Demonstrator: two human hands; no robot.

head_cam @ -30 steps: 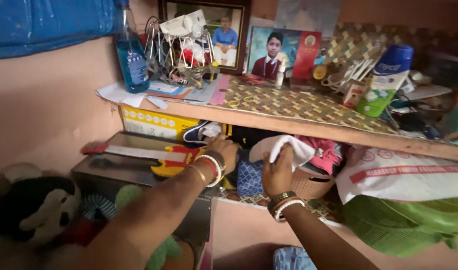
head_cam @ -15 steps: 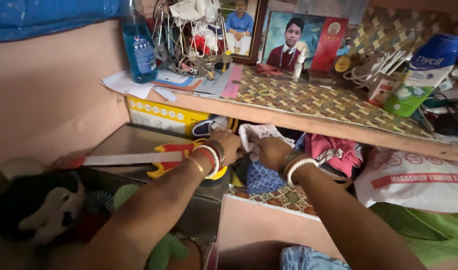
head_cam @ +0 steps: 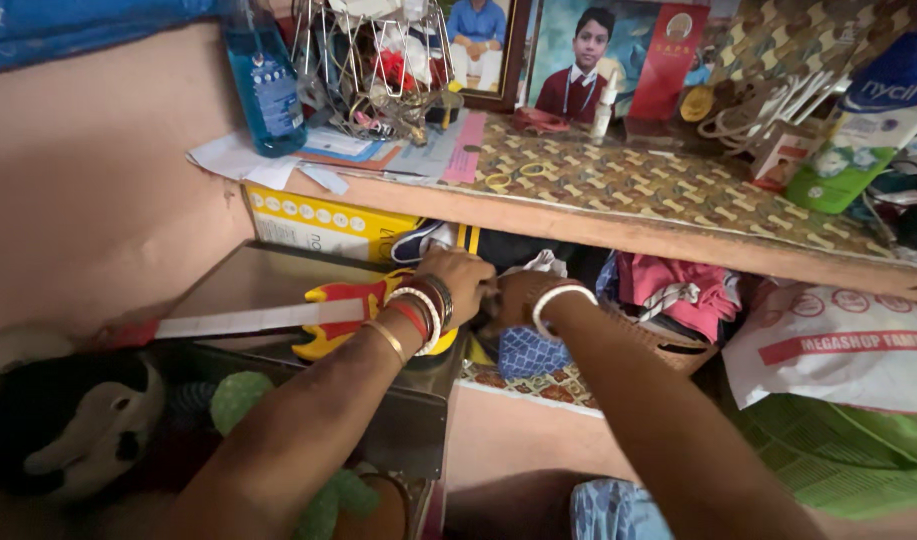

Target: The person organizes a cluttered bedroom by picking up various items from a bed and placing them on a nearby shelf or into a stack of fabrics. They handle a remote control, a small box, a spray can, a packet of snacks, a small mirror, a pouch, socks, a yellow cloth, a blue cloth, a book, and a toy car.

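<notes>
White cloth [head_cam: 541,264] bunched at frame centre under a wooden shelf [head_cam: 618,228], left hand [head_cam: 462,284] and right hand [head_cam: 513,298] pressed together just left of it, fingers curled, grip unclear, toy sword [head_cam: 278,318] at centre left, blue bottle [head_cam: 264,85] upper left.

A blue spray bottle [head_cam: 263,85] with a pale label is seen on the shelf's left end. A yellow carton [head_cam: 323,228] lies beneath it. A green-and-white bottle [head_cam: 863,120] with 1 blue cap stands at right, above a white printed bag [head_cam: 838,345].
</notes>
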